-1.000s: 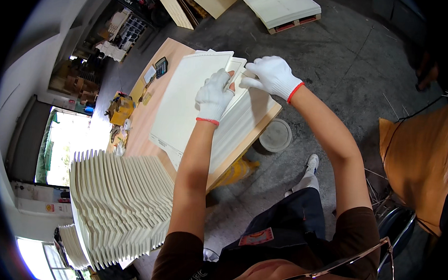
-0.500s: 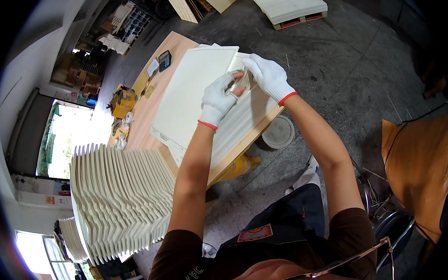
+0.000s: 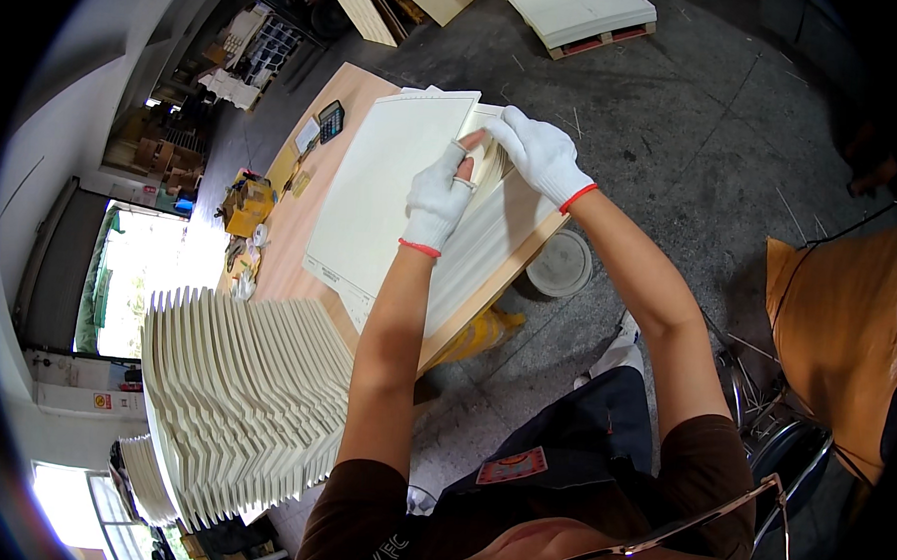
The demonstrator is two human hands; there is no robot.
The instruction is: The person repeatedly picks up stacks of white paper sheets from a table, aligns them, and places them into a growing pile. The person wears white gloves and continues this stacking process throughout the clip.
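A stack of large cream paper sheets point(image 3: 382, 187) lies on a wooden worktable point(image 3: 291, 223). Both hands wear white gloves with red cuffs. My left hand point(image 3: 440, 195) rests on the right part of the top sheet, its fingers at the sheet's upper right corner. My right hand point(image 3: 539, 154) meets it there and pinches that corner between thumb and fingers. Beneath the top sheet, the fanned right edges of the lower sheets point(image 3: 485, 252) show.
A tall fanned pile of cream sheets point(image 3: 238, 401) stands at my left. A calculator point(image 3: 330, 121) and yellow items point(image 3: 247, 206) sit at the table's far end. A grey bucket point(image 3: 559, 265) stands on the concrete floor; an orange chair point(image 3: 832, 327) is at right.
Both hands have drawn closer together at the sheet's upper right corner; my right hand now pinches the corner against my left fingertips.
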